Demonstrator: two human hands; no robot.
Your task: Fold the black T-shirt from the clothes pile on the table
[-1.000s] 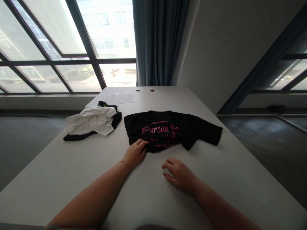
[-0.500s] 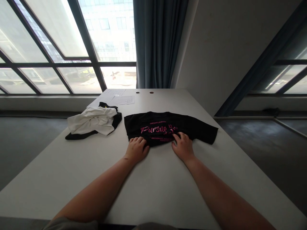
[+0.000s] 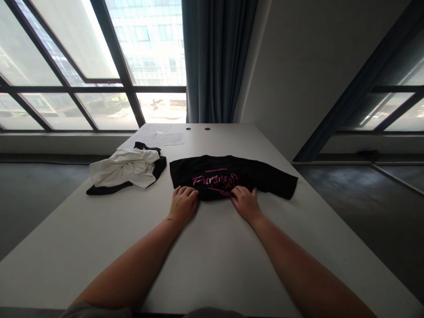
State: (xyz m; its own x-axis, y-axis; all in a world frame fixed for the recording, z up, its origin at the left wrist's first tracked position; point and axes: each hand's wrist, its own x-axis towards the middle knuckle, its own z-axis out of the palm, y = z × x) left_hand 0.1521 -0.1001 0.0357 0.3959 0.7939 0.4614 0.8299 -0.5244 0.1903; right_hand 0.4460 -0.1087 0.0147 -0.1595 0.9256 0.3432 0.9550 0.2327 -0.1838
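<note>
A black T-shirt [image 3: 232, 174] with pink lettering lies across the middle of the white table [image 3: 215, 260], its near part folded over. My left hand [image 3: 183, 204] rests on the shirt's near edge at the left, fingers curled onto the cloth. At the same edge, further right, my right hand [image 3: 245, 203] has its fingers bent and closed on the fold. One sleeve of the shirt sticks out to the right.
A crumpled white garment [image 3: 127, 168] lies on a black one at the left of the table. Sheets of paper [image 3: 165, 138] and two round cable holes [image 3: 198, 129] are at the far end. Windows and a blue curtain [image 3: 215, 62] stand behind.
My right hand has moved from the bare table up to the shirt's near edge. Both hands have carried that edge away from me, so the shirt is now narrower and part of the lettering is covered.
</note>
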